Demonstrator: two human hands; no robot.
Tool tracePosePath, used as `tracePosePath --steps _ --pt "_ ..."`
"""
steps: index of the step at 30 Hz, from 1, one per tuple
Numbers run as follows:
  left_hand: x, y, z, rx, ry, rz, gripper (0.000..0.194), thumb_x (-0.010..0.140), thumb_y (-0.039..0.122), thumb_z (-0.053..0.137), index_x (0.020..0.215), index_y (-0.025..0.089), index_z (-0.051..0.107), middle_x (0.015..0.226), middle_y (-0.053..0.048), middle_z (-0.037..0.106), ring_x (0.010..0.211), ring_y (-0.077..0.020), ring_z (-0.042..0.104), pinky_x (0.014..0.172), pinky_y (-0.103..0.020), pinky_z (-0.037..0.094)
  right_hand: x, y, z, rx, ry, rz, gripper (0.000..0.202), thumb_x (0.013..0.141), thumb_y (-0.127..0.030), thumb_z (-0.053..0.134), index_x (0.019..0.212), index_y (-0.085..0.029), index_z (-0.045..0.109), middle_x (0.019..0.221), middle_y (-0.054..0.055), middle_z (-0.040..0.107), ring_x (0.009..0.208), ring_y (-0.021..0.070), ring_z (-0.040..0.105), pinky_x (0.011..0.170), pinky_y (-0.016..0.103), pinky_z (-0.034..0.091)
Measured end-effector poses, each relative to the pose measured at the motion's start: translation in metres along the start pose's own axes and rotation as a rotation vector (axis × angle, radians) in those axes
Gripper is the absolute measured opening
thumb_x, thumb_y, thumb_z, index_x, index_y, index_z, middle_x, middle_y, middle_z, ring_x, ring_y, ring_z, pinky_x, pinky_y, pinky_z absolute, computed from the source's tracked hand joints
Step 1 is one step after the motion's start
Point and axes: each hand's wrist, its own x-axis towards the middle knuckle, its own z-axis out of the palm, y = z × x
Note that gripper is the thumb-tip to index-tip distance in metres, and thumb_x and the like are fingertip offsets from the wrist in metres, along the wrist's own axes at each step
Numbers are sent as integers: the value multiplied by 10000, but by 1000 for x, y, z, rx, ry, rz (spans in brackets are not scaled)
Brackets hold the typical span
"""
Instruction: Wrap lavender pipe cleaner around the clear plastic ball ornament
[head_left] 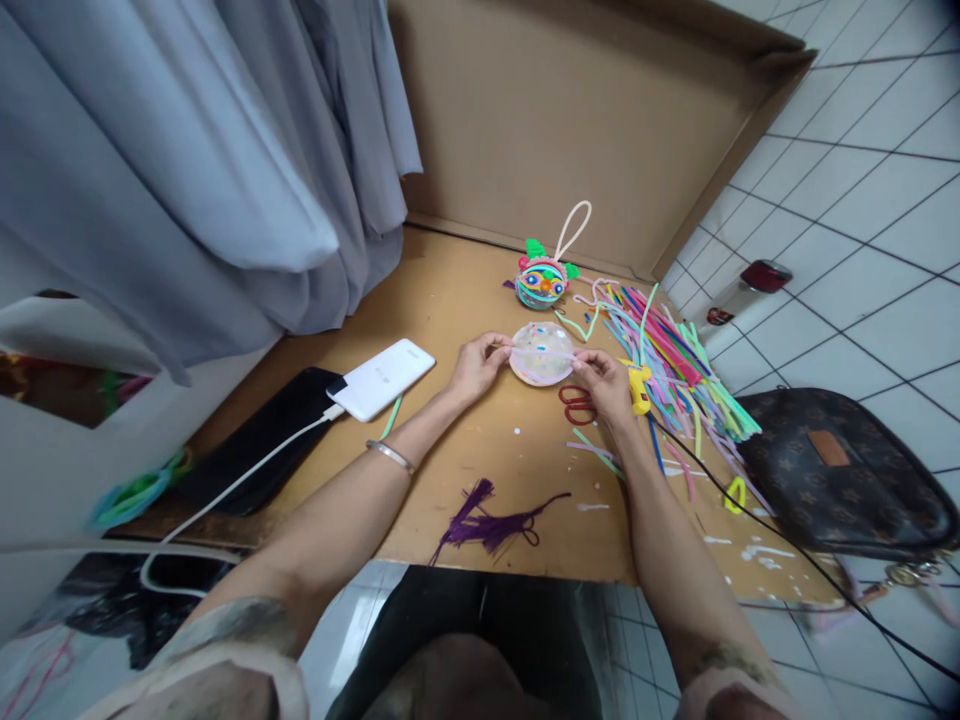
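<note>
My left hand [481,362] and my right hand [604,385] pinch the two ends of a pale lilac pipe cleaner [541,351], pulled straight between them. Directly behind or beneath it is a round, translucent whitish dish [541,373] with small coloured specks; whether the fingers also touch its rim, I cannot tell. Red-handled scissors [576,408] lie beside my right hand, their blades hidden. A yellow glue gun [639,388] is just right of that hand. Beyond the dish sits a round, colourful animal-face ornament [541,285] with a cream loop.
Many coloured pipe cleaners [675,345] spread across the table's right side. Purple tassels [491,525] lie near the front edge. At left are a white phone-like device [384,378] with a cable and a black flat object [262,440]. A brown bag [847,475] stands right; a cardboard panel [585,120] rises behind.
</note>
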Motion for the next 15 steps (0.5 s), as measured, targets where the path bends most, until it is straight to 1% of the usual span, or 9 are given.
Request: tracePosePath --steps 4,7,11,15 --pt "-2 3 0 -16 -1 11 108 819 237 586 851 158 652 744 -10 674 703 -141 620 732 -263 500 -1 -1 0 -30 6 -22 243 685 -450 769 707 -242 644 915 20 746 896 188 678 848 330 544" --pt "-2 3 1 -31 -3 21 101 821 243 586 844 163 642 755 -9 673 707 -140 623 733 -263 502 -1 0 1 -27 8 -19 226 688 -435 761 704 -247 637 908 11 742 881 180 679 837 319 541" --pt "-1 2 1 -28 4 22 81 803 228 599 827 167 647 733 -3 674 702 -138 620 719 -255 501 0 1 1 -21 3 -13 256 672 -450 784 697 -245 634 938 20 748 926 194 692 860 340 549" --pt "2 0 1 -54 17 -22 75 787 213 612 812 160 657 715 -3 675 682 -134 617 730 -262 504 0 1 0 -16 -11 -3 244 675 -438 797 705 -251 642 949 19 743 974 194 699 887 351 556"
